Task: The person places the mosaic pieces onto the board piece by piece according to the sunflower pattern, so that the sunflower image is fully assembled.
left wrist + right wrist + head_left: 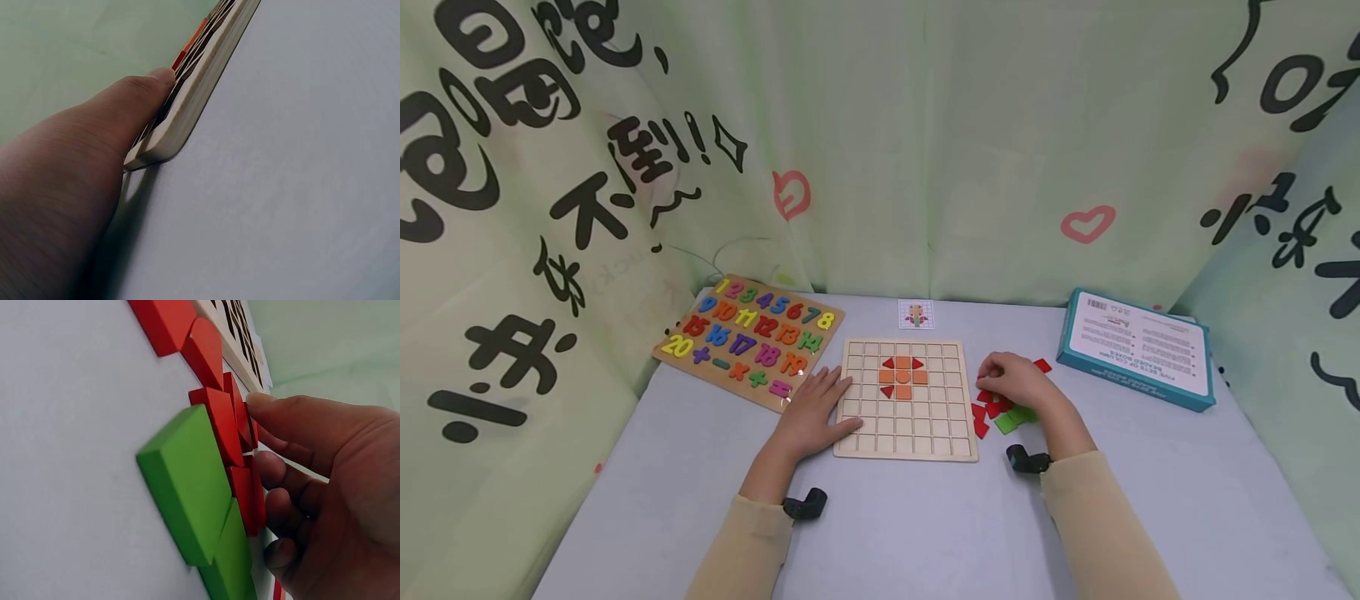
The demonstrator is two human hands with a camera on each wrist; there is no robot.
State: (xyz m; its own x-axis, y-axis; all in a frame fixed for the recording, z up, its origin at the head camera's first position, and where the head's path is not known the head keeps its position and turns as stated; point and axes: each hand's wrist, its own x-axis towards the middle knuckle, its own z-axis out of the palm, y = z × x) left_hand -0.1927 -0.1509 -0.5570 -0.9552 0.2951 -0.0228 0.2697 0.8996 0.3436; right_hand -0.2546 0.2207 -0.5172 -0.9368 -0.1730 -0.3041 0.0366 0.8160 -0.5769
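A wooden grid board (906, 442) lies flat, with several orange pieces (903, 362) and 3 red triangles (887, 391) set in its upper cells. My left hand (812, 414) rests along the board's left edge with fingers extended, its thumb (140, 103) on the board near a corner. To the right of the board, my right hand (1018, 382) is at a loose pile of red blocks (215, 422) and green blocks (187, 481). Its thumb and bent forefinger appear to pinch a red piece (252, 428), partly hidden by the fingers.
Behind the board lies a small pattern card (916, 314). A number puzzle board (748, 333) is at the left, close to my left hand. A teal box (1135, 348) lies at the right. Curtains (925, 150) rise behind the white table (910, 525).
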